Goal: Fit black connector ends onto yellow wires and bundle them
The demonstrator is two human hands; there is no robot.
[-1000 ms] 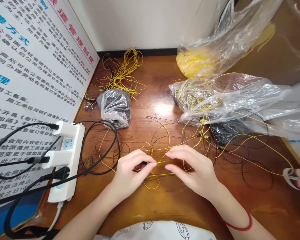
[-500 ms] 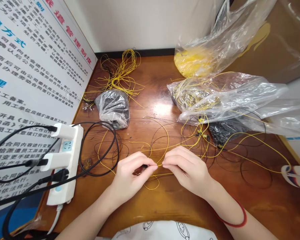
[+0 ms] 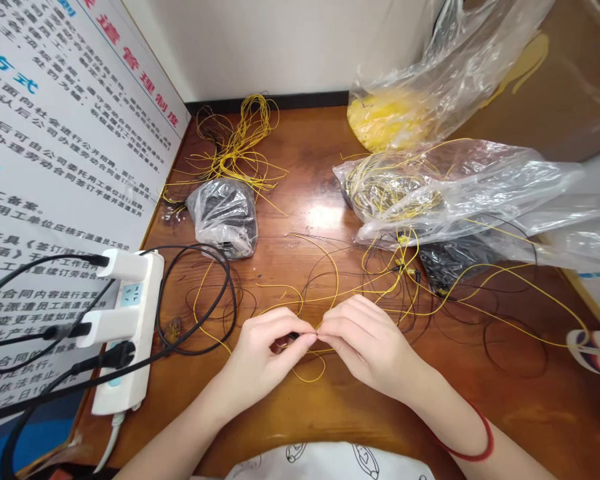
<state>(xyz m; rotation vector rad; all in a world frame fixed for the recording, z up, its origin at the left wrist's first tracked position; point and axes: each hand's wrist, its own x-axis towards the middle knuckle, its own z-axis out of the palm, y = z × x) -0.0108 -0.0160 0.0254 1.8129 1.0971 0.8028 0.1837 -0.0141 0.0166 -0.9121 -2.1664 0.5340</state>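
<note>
My left hand (image 3: pixel 265 350) is pinched shut on a small black connector piece (image 3: pixel 293 335) at the end of a thin yellow wire (image 3: pixel 307 370). My right hand (image 3: pixel 367 343) is pinched shut on the same yellow wire, fingertips touching those of the left hand. A red band circles my right wrist. Both hands rest low over the wooden table (image 3: pixel 330 407), amid loose yellow and black wire loops (image 3: pixel 410 287).
A white power strip (image 3: pixel 125 327) with black plugs and cords lies at the left by a printed board (image 3: pixel 55 153). A small plastic bag of black parts (image 3: pixel 225 213), a tangle of yellow wires (image 3: pixel 240 143) and large clear bags of wires (image 3: pixel 430 187) sit behind.
My right hand has moved left until its fingertips meet the left hand's at the wire end. The left hand has stayed in place.
</note>
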